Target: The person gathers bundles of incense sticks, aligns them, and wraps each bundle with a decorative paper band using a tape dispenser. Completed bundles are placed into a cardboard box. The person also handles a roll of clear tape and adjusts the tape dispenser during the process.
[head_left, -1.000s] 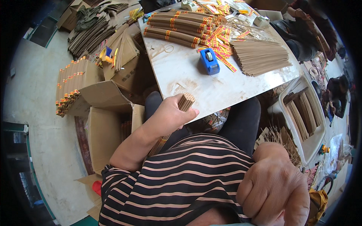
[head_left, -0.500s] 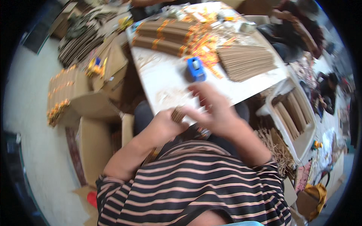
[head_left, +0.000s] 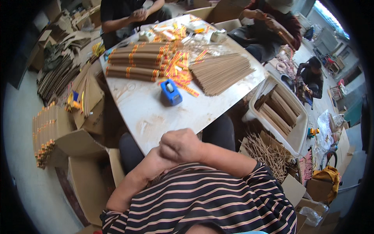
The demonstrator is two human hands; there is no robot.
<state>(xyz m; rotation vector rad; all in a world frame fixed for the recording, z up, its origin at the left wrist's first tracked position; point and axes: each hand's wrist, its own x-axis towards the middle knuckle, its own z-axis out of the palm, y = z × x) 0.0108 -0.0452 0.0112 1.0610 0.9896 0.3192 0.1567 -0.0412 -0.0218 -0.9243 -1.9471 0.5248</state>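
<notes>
At the near corner of the table, my left hand [head_left: 155, 161] and my right hand [head_left: 182, 145] are pressed together, both closed. The right fingers fold over the top of the left hand. A bundle of incense sticks that showed in my left fist half a second ago is now hidden by the hands. Whatever the right fingers grip is out of sight. Beyond them on the white table [head_left: 134, 105] stands a blue tape dispenser [head_left: 170, 93]. Loose brown incense sticks [head_left: 222, 74] lie fanned out behind it, beside scattered red and yellow paper bands [head_left: 180, 66].
Banded incense bundles [head_left: 134, 58] are stacked at the table's far left. A white bin [head_left: 292, 142] holding sticks stands right, above broken sticks [head_left: 269, 156]. An open cardboard box [head_left: 87, 187] sits left. Two people work across the table; another crouches far right.
My right hand, raised and blurred before, has come down onto my left hand and closed over it. The view has shifted, showing more of the people across the table.
</notes>
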